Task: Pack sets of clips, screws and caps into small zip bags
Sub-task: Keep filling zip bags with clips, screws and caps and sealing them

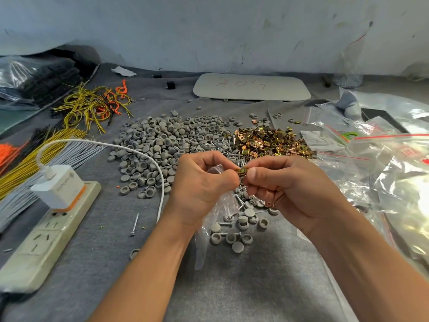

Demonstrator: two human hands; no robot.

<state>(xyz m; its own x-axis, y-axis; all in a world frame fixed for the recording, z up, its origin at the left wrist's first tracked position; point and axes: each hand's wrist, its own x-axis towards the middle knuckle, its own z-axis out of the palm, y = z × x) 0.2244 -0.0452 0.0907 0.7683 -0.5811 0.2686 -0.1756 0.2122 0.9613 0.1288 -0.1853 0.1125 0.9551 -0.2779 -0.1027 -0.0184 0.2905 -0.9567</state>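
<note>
Both hands meet above the grey cloth at the centre. My left hand (204, 182) holds a small clear zip bag (216, 219) that hangs down below it. My right hand (285, 184) pinches a brass-coloured metal clip (243, 171) between thumb and forefinger, and my left fingertips touch the same clip. Under the hands lie a few grey caps (241, 231) and silver screws (239, 201). Behind them sit a large heap of grey caps (162, 142), a strip of screws (224, 145) and a heap of brass clips (269, 140).
A white power strip (46, 238) with a plugged charger (58, 187) and its cable (144, 156) lies at the left. Bundles of yellow, grey and orange wires (34, 159) lie beyond it. Clear zip bags (371, 154) pile up at the right. A grey panel (253, 87) lies at the back.
</note>
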